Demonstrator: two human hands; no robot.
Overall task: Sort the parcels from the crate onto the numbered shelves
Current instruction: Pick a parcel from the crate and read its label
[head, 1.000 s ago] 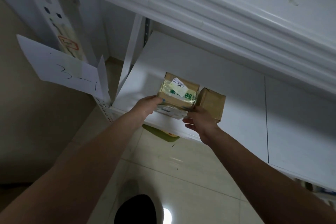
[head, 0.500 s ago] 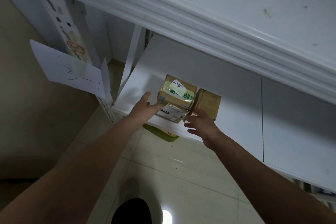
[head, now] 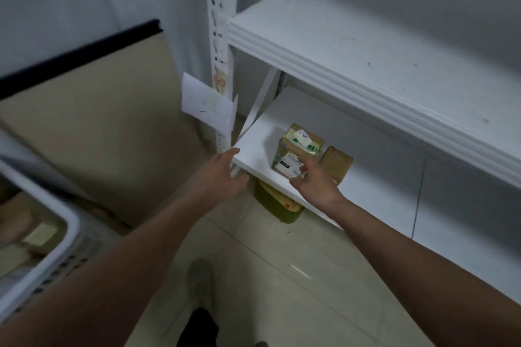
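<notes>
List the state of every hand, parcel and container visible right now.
Taped brown cardboard parcel with white label, standing on the lower white shelf.
Plain brown cardboard parcel, on the same shelf, right of the taped one.
Green and yellow parcel, lying below that shelf.
White plastic crate, holding parcels, blurred.
Left hand, open, holding nothing, near the shelf corner.
Right hand, open, fingers by the taped parcel, no grip.

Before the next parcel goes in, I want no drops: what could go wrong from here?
1. The taped parcel stands near the front edge of the lower shelf. The open right hand, just in front of it, could nudge it off.
2. The left hand is near the paper label on the upright. A careless swing might tear the label loose.
</notes>
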